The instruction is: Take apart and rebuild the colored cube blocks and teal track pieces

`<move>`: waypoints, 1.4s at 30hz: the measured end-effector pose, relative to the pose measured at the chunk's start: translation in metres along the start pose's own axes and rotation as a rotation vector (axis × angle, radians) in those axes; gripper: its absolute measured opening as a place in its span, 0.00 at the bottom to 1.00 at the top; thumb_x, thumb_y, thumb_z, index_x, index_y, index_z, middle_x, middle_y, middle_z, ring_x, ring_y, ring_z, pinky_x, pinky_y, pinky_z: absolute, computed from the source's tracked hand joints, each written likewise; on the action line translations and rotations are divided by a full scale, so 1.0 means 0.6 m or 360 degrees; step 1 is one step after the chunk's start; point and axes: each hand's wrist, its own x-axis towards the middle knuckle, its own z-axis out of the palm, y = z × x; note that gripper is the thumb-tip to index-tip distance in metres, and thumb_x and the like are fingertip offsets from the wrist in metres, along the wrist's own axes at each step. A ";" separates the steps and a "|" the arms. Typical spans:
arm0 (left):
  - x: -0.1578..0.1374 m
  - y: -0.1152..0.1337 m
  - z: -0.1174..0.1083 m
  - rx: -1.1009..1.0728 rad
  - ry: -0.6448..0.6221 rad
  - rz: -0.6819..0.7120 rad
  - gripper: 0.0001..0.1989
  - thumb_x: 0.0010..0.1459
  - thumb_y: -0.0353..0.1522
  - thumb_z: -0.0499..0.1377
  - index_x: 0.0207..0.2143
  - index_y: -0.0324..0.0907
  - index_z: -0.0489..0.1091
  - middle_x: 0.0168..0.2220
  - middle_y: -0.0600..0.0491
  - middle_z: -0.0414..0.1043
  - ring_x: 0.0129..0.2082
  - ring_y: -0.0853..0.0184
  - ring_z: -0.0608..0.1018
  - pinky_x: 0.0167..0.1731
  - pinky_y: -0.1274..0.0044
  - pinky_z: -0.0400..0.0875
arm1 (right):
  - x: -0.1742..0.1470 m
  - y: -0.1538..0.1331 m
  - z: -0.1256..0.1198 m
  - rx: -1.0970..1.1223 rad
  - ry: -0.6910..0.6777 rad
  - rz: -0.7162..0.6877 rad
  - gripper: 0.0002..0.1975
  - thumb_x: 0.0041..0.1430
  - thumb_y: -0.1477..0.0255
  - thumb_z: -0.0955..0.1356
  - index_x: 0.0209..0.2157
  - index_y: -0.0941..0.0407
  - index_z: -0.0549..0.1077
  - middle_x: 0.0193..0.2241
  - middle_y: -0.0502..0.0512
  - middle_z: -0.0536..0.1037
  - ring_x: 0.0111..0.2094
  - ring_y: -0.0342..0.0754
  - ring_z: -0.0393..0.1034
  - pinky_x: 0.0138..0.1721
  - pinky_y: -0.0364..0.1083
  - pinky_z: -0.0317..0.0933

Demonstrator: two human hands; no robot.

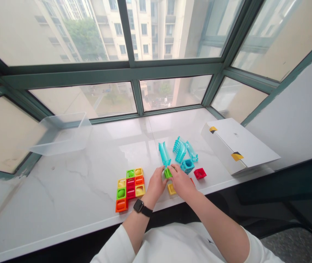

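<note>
My left hand and my right hand meet near the front edge of the sill, their fingers closed round a green toy block. Part of the block is hidden behind the fingers. Just below it lies a yellow block, partly covered by my right hand. A red block and a blue block sit to the right of my hands. Behind them are a straight clear-blue track piece, a curved one and another blue piece.
Left of my hands, several red, green, yellow and orange blocks stand joined on the white sill. A clear plastic bin is at the back left. On the right lies a white box with yellow-and-black tabs. Windows border the sill.
</note>
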 end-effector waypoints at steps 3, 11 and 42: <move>0.000 -0.005 0.004 -0.0060 -0.0019 -0.0053 0.29 0.60 0.27 0.65 0.63 0.45 0.65 0.58 0.44 0.74 0.57 0.57 0.78 0.59 0.60 0.72 | 0.008 0.003 0.010 -0.0039 -0.0034 -0.0004 0.29 0.66 0.83 0.65 0.67 0.56 0.67 0.67 0.69 0.65 0.60 0.60 0.73 0.59 0.55 0.70; 0.002 -0.001 -0.001 -0.0057 -0.0068 -0.0048 0.25 0.61 0.28 0.64 0.60 0.48 0.68 0.55 0.46 0.76 0.55 0.57 0.79 0.57 0.61 0.73 | 0.017 0.011 0.022 -0.0044 -0.0024 -0.0012 0.29 0.66 0.83 0.65 0.66 0.54 0.68 0.66 0.66 0.67 0.58 0.57 0.74 0.56 0.51 0.70; 0.017 0.005 0.001 -0.0085 -0.0044 -0.0140 0.16 0.56 0.30 0.67 0.47 0.43 0.73 0.45 0.50 0.78 0.45 0.61 0.79 0.50 0.66 0.75 | 0.028 0.030 0.011 -0.0005 -0.0099 -0.0092 0.29 0.65 0.81 0.66 0.66 0.51 0.68 0.67 0.62 0.66 0.56 0.55 0.76 0.53 0.49 0.71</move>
